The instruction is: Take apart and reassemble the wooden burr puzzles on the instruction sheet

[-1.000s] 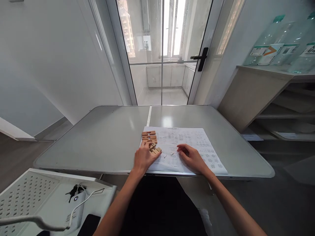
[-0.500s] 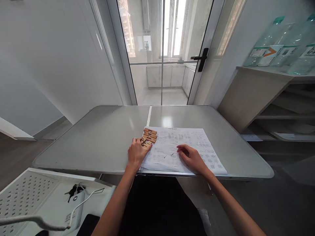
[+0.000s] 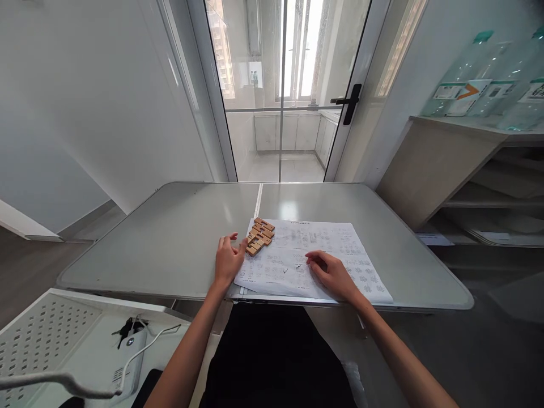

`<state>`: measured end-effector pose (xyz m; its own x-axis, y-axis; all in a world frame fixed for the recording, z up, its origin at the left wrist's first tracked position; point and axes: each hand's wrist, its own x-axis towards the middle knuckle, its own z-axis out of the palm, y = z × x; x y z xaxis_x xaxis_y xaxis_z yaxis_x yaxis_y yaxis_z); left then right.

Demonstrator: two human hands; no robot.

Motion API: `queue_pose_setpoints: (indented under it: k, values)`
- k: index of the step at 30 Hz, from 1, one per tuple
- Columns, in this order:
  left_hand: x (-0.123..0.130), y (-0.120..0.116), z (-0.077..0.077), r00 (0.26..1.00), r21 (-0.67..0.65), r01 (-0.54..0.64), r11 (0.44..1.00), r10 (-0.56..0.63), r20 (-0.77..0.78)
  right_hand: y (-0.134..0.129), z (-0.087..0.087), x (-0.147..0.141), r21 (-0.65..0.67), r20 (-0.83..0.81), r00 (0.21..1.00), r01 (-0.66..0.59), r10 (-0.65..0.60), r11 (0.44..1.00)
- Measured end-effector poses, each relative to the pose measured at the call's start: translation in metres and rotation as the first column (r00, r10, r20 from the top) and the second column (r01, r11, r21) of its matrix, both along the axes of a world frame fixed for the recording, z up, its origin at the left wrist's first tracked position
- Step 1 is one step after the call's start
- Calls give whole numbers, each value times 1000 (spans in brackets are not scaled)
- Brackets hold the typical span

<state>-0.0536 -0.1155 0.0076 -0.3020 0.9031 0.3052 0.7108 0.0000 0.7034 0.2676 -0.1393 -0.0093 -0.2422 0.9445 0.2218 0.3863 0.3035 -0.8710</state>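
Several flat wooden puzzle pieces (image 3: 260,234) with notches and slots lie close together on the upper left of a printed paper sheet (image 3: 323,241). The sheet carries rows of small diagrams and a few pen marks. My left hand (image 3: 229,258) is just left of the pieces, fingers apart and bent, its thumb near or touching the closest edge; I cannot tell which. On the middle right of the sheet rests my right hand (image 3: 330,273), fingers loosely curled and apart, with nothing visible in it.
A grey table (image 3: 178,238) carries the sheet. At lower left is a white perforated basket (image 3: 46,334) holding keys (image 3: 126,328), a white power bank (image 3: 132,357) and a cable. A glass door (image 3: 293,136) stands behind the table; bottles (image 3: 463,73) sit on a shelf at right.
My left hand has come off the wooden pieces and moved slightly left. The pieces now sit slightly turned and shifted right. The paper's lower left corner shows more. My right hand has stayed put.
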Motion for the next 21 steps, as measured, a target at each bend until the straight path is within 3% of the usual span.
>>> queue_pose_setpoints:
  k: [4, 7, 12, 21]
  values:
    - [-24, -10, -2, 998, -20, -22, 1000, 23, 51, 0, 1, 1, -18, -21, 1000, -13, 13, 1000]
    - [-33, -19, -1, 993, -60, 40, 997, -33, 117, -1, 2, 2, -45, -41, 999, -11, 9, 999]
    - [-34, -25, -4, 977, -63, 126, 990, -113, 182, -2, -2, 4, -97, -86, 996, 16, -25, 995]
    - [-33, -26, -7, 962, -34, 122, 992, -110, 249, 0, -10, 6, -193, -224, 974, -2, -42, 981]
